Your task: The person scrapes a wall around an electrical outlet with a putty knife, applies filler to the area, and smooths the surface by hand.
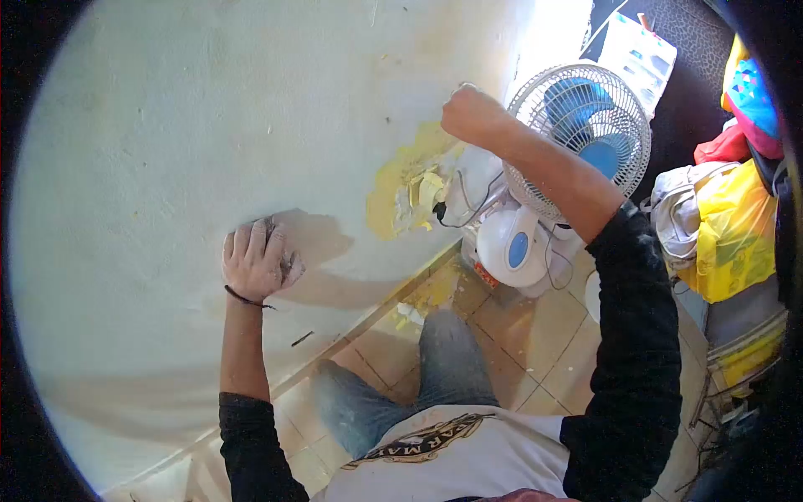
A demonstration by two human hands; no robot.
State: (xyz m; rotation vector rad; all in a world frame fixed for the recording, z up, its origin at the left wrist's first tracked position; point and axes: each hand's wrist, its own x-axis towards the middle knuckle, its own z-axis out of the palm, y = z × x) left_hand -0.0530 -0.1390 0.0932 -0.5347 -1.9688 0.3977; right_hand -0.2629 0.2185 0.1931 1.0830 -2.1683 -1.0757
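My left hand [253,261] lies against the pale wall [167,151], its fingers bent over a dark grey piece of sandpaper [293,269] whose edges show past the fingers. White dust coats the fingers, and a dark band circles the wrist. Up to the right, my right hand [473,115] is closed in a fist near the wall, in front of the fan's edge. What it holds, if anything, is hidden. Below the fist is a yellow patch of bared wall [389,188] with flaking paint and a loose socket with a cable [435,197].
A white fan with blue blades [585,125] stands on the tiled floor [535,335] at right, its cord hanging near the wall. Beyond it are a yellow plastic bag [736,230], a grey bag [682,209] and other bright items. My knees [456,356] are close to the wall's foot.
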